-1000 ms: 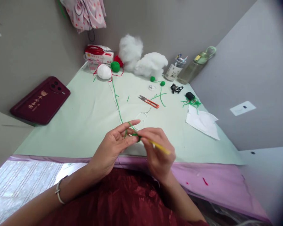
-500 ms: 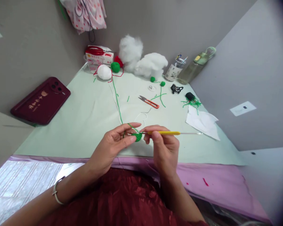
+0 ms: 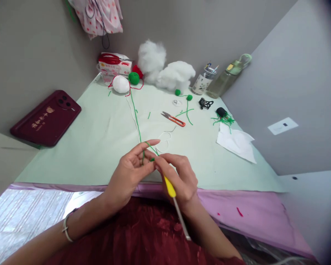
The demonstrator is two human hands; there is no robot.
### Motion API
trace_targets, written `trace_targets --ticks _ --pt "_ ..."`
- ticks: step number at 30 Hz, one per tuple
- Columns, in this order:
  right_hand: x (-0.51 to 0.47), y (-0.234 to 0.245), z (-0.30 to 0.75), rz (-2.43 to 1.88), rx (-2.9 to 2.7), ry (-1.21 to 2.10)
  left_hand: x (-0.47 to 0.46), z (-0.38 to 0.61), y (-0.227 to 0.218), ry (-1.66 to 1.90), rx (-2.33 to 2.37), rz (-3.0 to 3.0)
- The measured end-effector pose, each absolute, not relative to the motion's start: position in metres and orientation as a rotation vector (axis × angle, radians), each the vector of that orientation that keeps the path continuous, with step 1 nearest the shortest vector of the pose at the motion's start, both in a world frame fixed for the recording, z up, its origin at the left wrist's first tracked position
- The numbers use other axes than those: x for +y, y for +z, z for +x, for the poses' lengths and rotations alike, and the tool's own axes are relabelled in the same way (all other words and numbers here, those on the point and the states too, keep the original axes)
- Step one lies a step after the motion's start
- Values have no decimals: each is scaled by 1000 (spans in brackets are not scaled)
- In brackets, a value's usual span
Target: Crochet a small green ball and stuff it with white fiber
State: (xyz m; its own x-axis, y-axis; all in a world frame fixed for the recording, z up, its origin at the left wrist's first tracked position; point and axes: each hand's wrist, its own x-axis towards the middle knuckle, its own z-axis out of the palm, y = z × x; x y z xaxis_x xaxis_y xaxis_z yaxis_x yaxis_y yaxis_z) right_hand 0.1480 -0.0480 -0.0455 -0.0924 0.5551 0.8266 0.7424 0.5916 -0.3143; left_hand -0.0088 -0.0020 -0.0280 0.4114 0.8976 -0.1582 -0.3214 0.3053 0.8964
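Yellow hook (image 3: 170,186) and green yarn (image 3: 138,123), cups parked out back

Head cam: left hand (image 3: 131,167) is half curled, index finger poking out with the yarn over it, thumb and fingers pinching a small green piece (image 3: 152,159), mostly hidden, over the near middle of the bench (image 3: 105,125). Right hand (image 3: 182,176) is wrapped round the hook, tip out of sight. Far right there's a patterned cup (image 3: 201,84) with pens or similar in it, beside a greenish bottle (image 3: 219,84); can't tell what's inside. Far left, a see-through tub (image 3: 107,76), contents unclear.
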Motion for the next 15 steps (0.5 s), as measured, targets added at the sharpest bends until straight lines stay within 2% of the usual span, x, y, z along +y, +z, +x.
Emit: trace_targets --ticks 2,4,7,9,12,15 --pt "-47 -47 148 -1078 -1698 -165 1 -9 -26 792 670 739" --pt "-46 -44 150 -1059 -1527 54 5 -11 -25 724 617 644" --pt "-44 -36 152 -1003 -1287 374 8 -12 -22 759 613 665" --pt "-41 -32 152 -992 -1288 475 7 -11 -21 783 642 736" --pt "-40 -34 149 -1024 -1379 434 4 -8 -21 848 680 826" --pt "-43 -39 147 -1067 -1518 155 3 -6 -23 863 668 803"
